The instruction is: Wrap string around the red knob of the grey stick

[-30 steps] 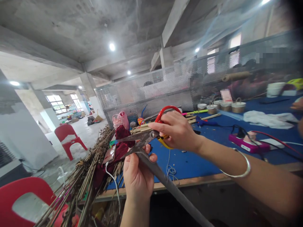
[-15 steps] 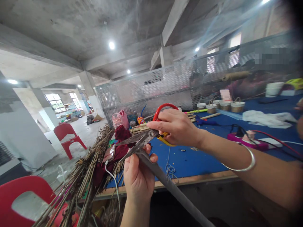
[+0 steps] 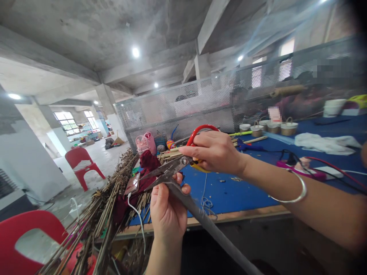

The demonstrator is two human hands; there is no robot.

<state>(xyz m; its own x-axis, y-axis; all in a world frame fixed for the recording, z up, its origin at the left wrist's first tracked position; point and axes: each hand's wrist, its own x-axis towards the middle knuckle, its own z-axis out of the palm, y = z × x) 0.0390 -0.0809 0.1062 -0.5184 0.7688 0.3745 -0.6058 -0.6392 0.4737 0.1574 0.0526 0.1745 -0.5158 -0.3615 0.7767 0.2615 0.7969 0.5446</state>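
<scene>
My right hand (image 3: 219, 151) is closed round the red and yellow handles of a pair of scissors (image 3: 169, 168). Their dark blades point left and stand slightly apart. Below them, my left hand (image 3: 169, 212) pinches a long grey strip (image 3: 212, 229), which may be a fabric-covered rod; I cannot tell which. It slants from the fingers down to the lower right. Its upper end lies against the lower blade, near the pivot. Whether it sits between the blades is hard to see. A silver bangle (image 3: 301, 193) circles my right wrist.
A blue-topped table (image 3: 229, 194) carries a white cloth (image 3: 325, 143), a purple power strip (image 3: 304, 171) and small pots (image 3: 289, 128). Bundles of dried stalks (image 3: 107, 214) overhang its left end, beside a phone (image 3: 132, 185) with a white cable. Red chairs (image 3: 82, 162) stand left. Behind is a perforated metal screen (image 3: 206, 103).
The scissor blades have come closer together, and the handles have drawn together in my right hand. My left hand keeps its hold on the grey strip in about the same place.
</scene>
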